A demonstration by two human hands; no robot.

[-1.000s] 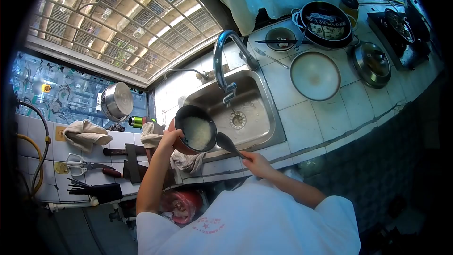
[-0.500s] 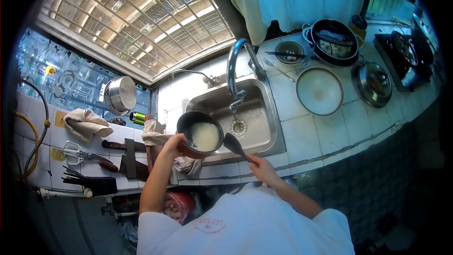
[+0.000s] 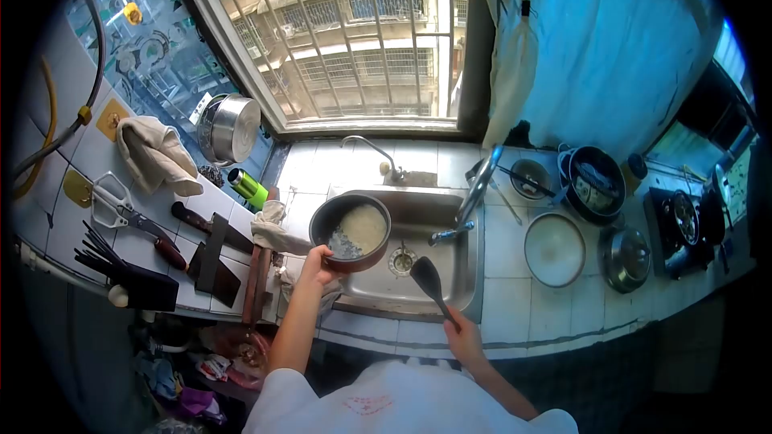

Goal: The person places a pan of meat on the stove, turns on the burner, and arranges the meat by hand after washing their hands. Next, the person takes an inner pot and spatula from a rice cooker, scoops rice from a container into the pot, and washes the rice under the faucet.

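My left hand (image 3: pixel 315 269) grips the rim of a pot (image 3: pixel 359 264) with a dark inside and reddish-brown outside. The pot is held over the left part of the steel sink (image 3: pixel 474 281), tilted so its inside shows. A whitish mass that looks like rice (image 3: pixel 363 227) lies inside, with greyish patches on the bare wall near my thumb. In my right hand (image 3: pixel 465 340) is the handle of a black spatula (image 3: pixel 430 280). Its blade points up and left over the sink, apart from the pot. Behind that blade shows the drain (image 3: pixel 401 262).
A chrome faucet (image 3: pixel 474 193) arches over the sink's right side. To the right are a round white-topped dish (image 3: pixel 555 249), a lidded steel pot (image 3: pixel 626 259), a bowl (image 3: pixel 531 178) and a stove (image 3: pixel 679 229). Knives (image 3: pixel 213 273), scissors (image 3: pixel 121 207) and cloths (image 3: pixel 157 157) hang at left.
The view has tilted up and turned, showing more of the window and curtain. Both hands keep their holds; the spatula blade appears farther from the pot, and more of the pot's inside shows.
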